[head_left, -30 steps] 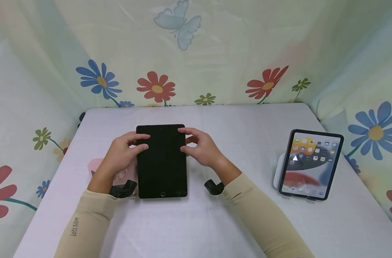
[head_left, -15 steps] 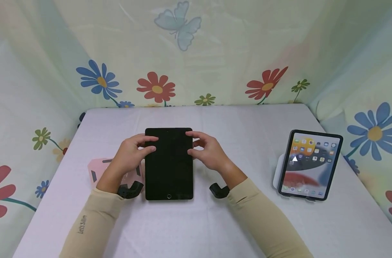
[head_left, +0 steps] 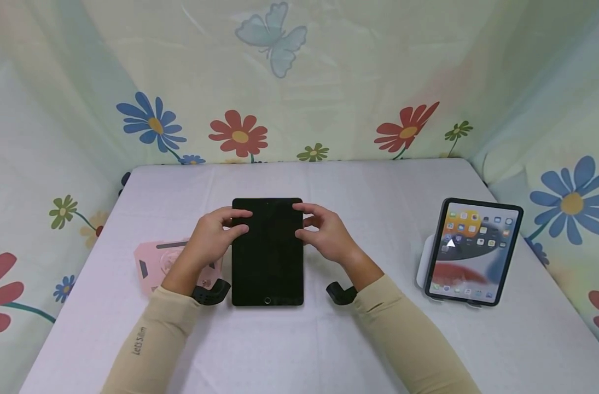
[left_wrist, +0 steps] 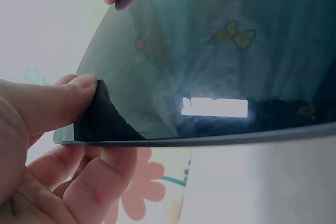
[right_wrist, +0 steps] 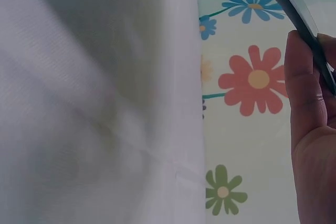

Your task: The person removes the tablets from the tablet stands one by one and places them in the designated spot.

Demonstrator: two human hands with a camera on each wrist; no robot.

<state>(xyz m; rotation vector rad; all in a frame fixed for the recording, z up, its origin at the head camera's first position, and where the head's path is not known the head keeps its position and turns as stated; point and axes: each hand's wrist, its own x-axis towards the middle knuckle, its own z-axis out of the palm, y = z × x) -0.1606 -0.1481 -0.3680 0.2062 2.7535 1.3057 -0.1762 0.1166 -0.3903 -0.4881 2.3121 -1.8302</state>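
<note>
A black tablet [head_left: 268, 257] with a dark screen and a round home button at its near end is held between both hands. My left hand [head_left: 213, 238] pinches its upper left edge, with the thumb on the glass and other fingers behind, as the left wrist view shows on the tablet [left_wrist: 210, 77]. At the upper right edge, my right hand [head_left: 326, 232] pinches it the same way; the right wrist view catches the tablet's thin edge [right_wrist: 302, 22] between the fingers. A pink tablet case [head_left: 156, 262] with dark cut-outs lies partly hidden behind my left hand and wrist.
On the right, another tablet [head_left: 474, 251] with a lit home screen leans on a white stand [head_left: 423, 268]. A white cloth covers the table [head_left: 378, 339]. Flowered curtains [head_left: 353, 82] rise behind and at both sides.
Both hands have carried the black tablet to the right and a little toward the near side. More of the pink case now shows at the left. The lit tablet has stayed in place.
</note>
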